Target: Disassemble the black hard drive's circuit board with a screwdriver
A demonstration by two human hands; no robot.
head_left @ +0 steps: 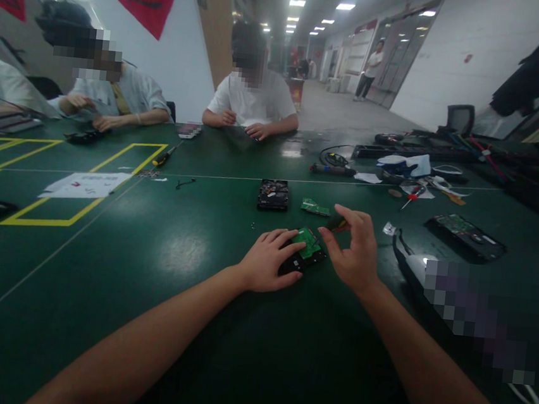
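A black hard drive (pixel 302 263) with a green circuit board (pixel 308 244) facing up lies on the green table in front of me. My left hand (pixel 272 259) holds it down, fingers spread over the board and thumb along the near edge. In my right hand (pixel 355 251) is a screwdriver (pixel 337 223) with a dark and yellow handle, gripped between thumb and fingers. It slants over the drive's right side; its tip is too small to make out. Just beyond lies a loose green circuit board (pixel 315 207), beside another hard drive (pixel 273 195).
Tiny screws (pixel 252 225) lie left of the drive. To the right are a hard drive (pixel 466 237), a dark pouch-like item (pixel 416 267), a red screwdriver (pixel 412 195) and cables. A yellow-handled screwdriver (pixel 162 157) and paper (pixel 85 185) lie left. People sit across the table.
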